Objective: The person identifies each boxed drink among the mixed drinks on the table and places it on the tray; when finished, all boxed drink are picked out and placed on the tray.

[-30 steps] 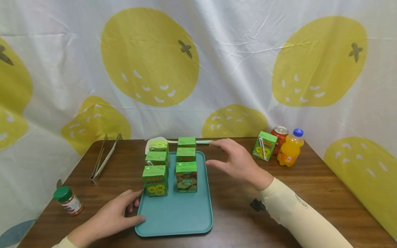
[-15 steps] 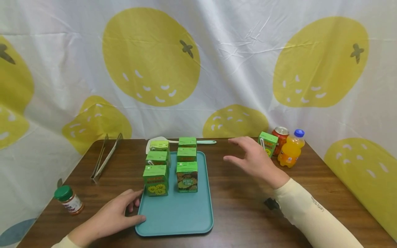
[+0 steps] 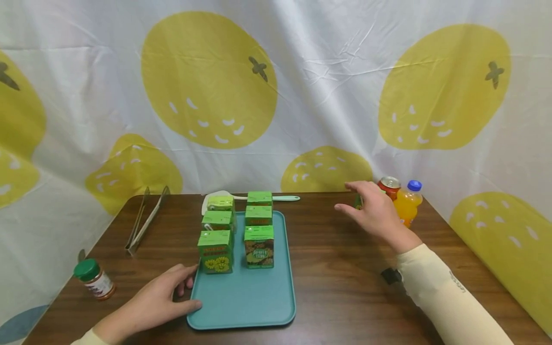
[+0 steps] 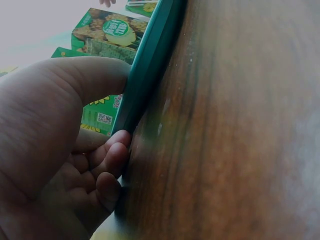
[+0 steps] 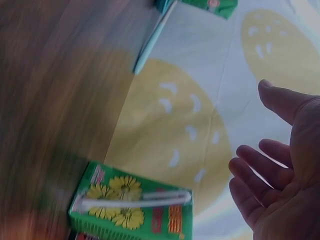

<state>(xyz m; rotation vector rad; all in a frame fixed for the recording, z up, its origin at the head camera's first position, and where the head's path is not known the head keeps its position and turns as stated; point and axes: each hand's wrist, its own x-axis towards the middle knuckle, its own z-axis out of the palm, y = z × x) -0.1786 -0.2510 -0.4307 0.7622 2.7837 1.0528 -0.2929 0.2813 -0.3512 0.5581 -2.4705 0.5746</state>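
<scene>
My left hand [image 3: 159, 294] holds the left rim of a teal tray [image 3: 241, 303], thumb on the rim and the other fingers curled against its outer side in the left wrist view. On the tray stand green drink cartons in two rows, among them a front-left carton [image 3: 216, 253] and a front-right carton [image 3: 259, 248]. My right hand [image 3: 378, 211], fingers spread and holding nothing, is over the table's back right. Close by is another green carton [image 5: 132, 202] with a white straw on its side; the hand mostly hides it in the head view.
Beside that carton stand a red can [image 3: 390, 186] and an orange drink bottle [image 3: 407, 203] with a blue cap. A spatula [image 3: 286, 198] lies behind the tray. Metal tongs [image 3: 146, 220] and a green-lidded spice jar [image 3: 96, 280] are at left. A patterned curtain [image 3: 319, 96] hangs behind the table.
My right hand has moved right, away from the tray to the single carton, which it now largely covers in the head view. The left hand and the tray have stayed put.
</scene>
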